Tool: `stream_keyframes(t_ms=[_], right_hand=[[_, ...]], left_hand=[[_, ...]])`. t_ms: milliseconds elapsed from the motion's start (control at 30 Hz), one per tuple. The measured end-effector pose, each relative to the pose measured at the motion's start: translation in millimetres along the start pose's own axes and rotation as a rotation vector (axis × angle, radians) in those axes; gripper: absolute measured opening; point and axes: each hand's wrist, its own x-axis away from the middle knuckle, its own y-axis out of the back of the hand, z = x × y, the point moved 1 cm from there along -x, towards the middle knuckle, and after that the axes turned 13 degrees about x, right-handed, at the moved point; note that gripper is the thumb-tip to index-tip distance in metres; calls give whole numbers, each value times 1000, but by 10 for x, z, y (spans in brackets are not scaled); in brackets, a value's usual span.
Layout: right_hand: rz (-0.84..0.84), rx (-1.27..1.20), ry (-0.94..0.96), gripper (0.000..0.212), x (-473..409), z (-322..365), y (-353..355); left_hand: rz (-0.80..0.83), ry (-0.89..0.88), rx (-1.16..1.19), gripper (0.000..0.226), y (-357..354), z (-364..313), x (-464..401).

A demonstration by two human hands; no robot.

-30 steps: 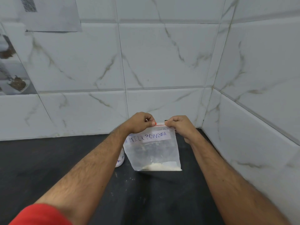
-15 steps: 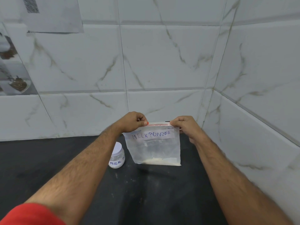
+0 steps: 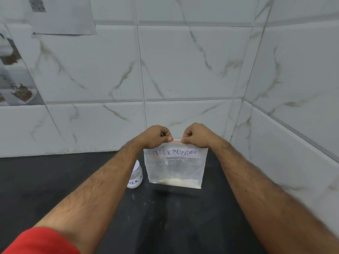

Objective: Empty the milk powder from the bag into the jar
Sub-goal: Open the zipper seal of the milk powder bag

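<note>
Jar (image 3: 135, 177) labelled MILK stands lidded on the black counter (image 3: 55, 180), just left of the bag | my left hand (image 3: 156, 136) pinches the red zip strip | zip bag (image 3: 175, 167) hangs upright, milk powder (image 3: 178, 182) along its bottom | my right hand (image 3: 197, 135) pinches the same strip, close beside the left

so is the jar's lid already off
No, the jar stands on the counter left of the bag with its white lid on, while both hands pinch the bag's top.
</note>
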Motion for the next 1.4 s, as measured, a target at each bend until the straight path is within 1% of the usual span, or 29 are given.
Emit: stream_keyframes(t_ms=[67,233,467,700,767,800,867,933,967,1000,1067,1167,1267,1400], right_hand=[[-4,-7,5,17,-16,16,5],[6,-21,30,10,-41,-12,24],[-4,-71,-1,15,26,-231,81],[-26,-144,-5,14,45,-240,96],[-43,-136,-16,13,31,-231,88],[-57,-134,-20,13,24,-218,85],[-88,-144,-25,13,10,-181,75],[-122,-148,-35,19,-5,-132,56],[-138,-144,-43,21,-13,-111,35],[-153,-138,-51,20,-20,-91,9],[-179,-114,-62,17,-28,-54,-46],[-208,-78,-48,17,-12,-18,-128],[-236,-99,-29,14,23,-19,-181],[-236,-123,-14,16,59,-52,-253]], left_hand=[[-1,7,-1,15,31,35,13],[-18,47,-14,15,113,144,49],[-59,114,-13,13,331,405,155],[-49,133,80,12,346,409,189],[-71,143,107,10,324,420,174],[-118,145,119,9,309,425,163],[-287,154,138,8,257,414,156],[-504,209,174,25,146,348,186],[-581,246,188,34,67,310,201],[-604,275,204,44,-26,280,200],[-529,302,307,56,-224,211,176],[-475,333,548,59,-410,85,140],[-425,377,719,53,-527,-23,104],[-427,427,873,37,-645,-132,89]])
